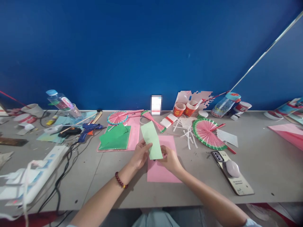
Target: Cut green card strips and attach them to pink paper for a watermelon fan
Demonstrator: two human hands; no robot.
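Note:
A pale green strip of paper (152, 137) is held up, slightly curved, above a sheet of pink paper (164, 173) lying on the table. My left hand (141, 153) is closed on its left edge, thumb across the front. At the lower right edge, my right hand (170, 159) pinches the same strip, with some fingertips hidden behind it. Left of my hands lies a pack of darker green paper (118, 145) with a loose green piece (113, 134) on top.
Pleated watermelon-patterned fans (205, 134) and red paper cups (190, 108) stand or lie at the back. A blue glue gun (88, 130), black cables and a white power strip (44, 176) occupy the left. On the right is a phone (239, 186) with a white mouse (232, 168) on it.

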